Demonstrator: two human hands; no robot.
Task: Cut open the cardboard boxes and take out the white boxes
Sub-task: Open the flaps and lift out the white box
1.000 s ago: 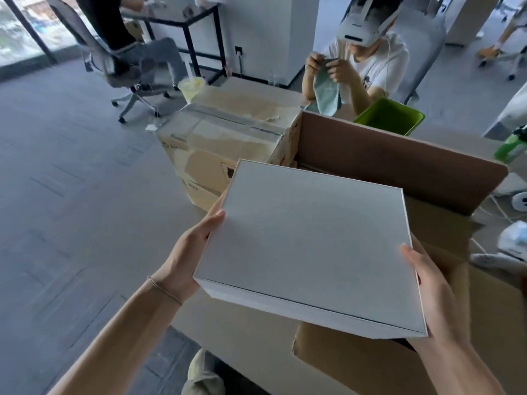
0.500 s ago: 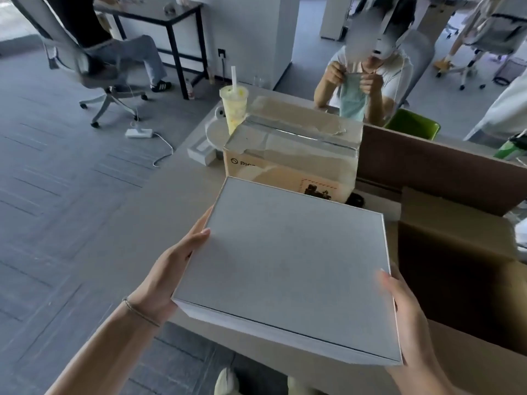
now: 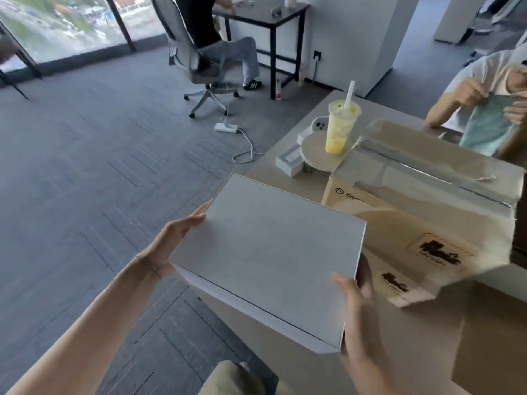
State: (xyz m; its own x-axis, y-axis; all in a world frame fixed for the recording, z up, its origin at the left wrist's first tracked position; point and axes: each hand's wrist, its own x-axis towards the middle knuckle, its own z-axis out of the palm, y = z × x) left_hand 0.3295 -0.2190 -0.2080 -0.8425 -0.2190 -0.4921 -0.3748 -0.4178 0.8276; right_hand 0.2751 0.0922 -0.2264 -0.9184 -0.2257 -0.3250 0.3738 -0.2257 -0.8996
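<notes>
The white box (image 3: 265,258) sits dead centre of the frame, clear of any carton and carried flat between two hands, hanging partly over the near-left edge of the table (image 3: 288,143) and partly over grey floor. Its top is broad and flat, the edges crisp, no sag anywhere. That reads as stiff board, and probably not too heavy, since it rides level on a two-sided hold. The smooth matte skin could slide, so opposite sides are the place to take it, and that is exactly where it's held.

Left hand (image 3: 171,246), middle-left of the frame, lies flat against the left side, fingers pressed together and stretched along the edge, thumb tip just over the top rim. Right hand (image 3: 353,306), lower right, clamps the near right corner: thumb on top, and the fingers appear to curl down the right wall, though blur hides how they lie.

Just right of the box stands a taped cardboard box (image 3: 422,212), seam not yet cut by the look of it. In the lower right corner is a brown cardboard flap (image 3: 490,337). Beyond, toward upper right, a yellow drink (image 3: 340,129) with a straw stands on a small round stand.
</notes>
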